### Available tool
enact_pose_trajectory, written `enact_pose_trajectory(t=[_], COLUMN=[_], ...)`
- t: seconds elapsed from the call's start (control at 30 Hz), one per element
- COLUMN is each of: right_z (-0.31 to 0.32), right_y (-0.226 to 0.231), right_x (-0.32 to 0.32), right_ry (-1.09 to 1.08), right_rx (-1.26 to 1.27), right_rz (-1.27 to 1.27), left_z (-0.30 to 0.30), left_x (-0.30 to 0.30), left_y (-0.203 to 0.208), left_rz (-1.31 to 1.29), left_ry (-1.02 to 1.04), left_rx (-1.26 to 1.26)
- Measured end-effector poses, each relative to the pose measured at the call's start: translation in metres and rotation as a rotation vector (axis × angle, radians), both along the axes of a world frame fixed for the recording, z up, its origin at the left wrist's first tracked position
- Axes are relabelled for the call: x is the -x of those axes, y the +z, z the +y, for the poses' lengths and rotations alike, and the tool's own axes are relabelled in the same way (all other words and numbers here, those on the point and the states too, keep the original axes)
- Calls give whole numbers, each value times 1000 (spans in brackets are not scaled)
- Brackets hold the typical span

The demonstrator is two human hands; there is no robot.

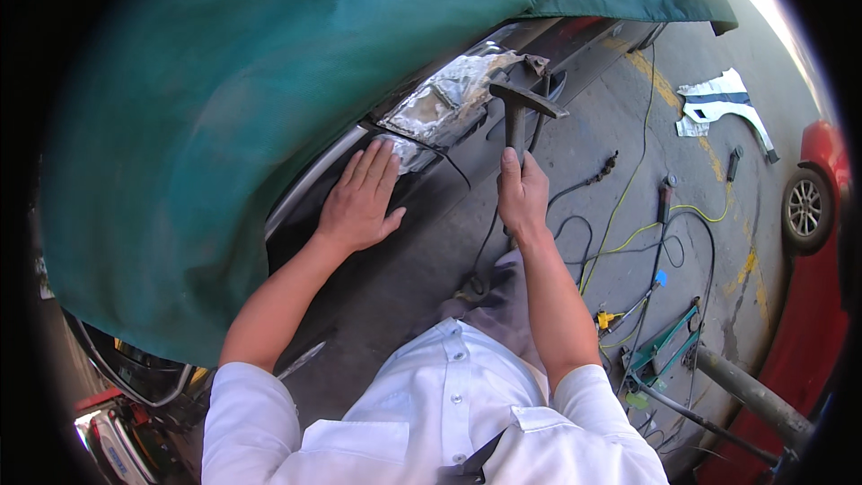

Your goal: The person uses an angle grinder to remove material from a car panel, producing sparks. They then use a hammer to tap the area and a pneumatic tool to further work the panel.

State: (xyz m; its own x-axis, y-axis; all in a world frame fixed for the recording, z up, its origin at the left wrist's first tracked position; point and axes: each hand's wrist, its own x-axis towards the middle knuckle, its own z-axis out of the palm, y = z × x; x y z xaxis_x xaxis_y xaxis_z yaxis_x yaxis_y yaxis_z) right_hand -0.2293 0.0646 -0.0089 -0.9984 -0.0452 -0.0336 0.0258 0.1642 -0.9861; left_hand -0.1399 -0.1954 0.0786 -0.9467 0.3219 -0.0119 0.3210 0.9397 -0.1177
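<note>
My right hand (523, 190) grips a hammer (515, 121) by its handle, with the metal head upward and to the right of the car's side. Palm down and fingers stretched out, my left hand (361, 200) lies on the dark car panel (310, 189). Its fingertips reach a small bare-metal patch (409, 154) beside a panel gap. Just beyond that is a larger stripped, silvery area (444, 103) with rough, brownish spots. The hammer head is close to this area's right edge but appears apart from it.
A green cover (215, 108) drapes over most of the car. Hoses and cables (620, 207) lie across the grey floor, with a white body panel (723, 108) farther off. A green metal frame (664, 346) and a thick pole (754, 400) stand at right, near a red car (799, 341).
</note>
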Motion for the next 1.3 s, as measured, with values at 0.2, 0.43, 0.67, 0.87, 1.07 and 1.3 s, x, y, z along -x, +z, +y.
enact_pose_trajectory(t=[0.2,0.43,0.67,0.87,1.07,1.3], right_z=[-24,-31,-48,-56,-59,-28], right_y=[17,19,38,52,53,38], right_x=[28,5,-23,-30,-33,-42], right_ry=[10,73,211,257,234,63], right_rx=[-144,-153,-254,-349,-231,-167], right_rz=[72,127,179,179,239,38], left_z=[-25,-21,-20,-18,-19,-19], left_x=[-26,-25,-27,-30,-30,-32], left_y=[-9,-8,-8,-7,-7,-9], left_rz=[178,278,310,316,349,329], left_ry=[-13,-34,-41,-43,-58,-49], left_rx=[-40,-99,-116,-118,-110,-83])
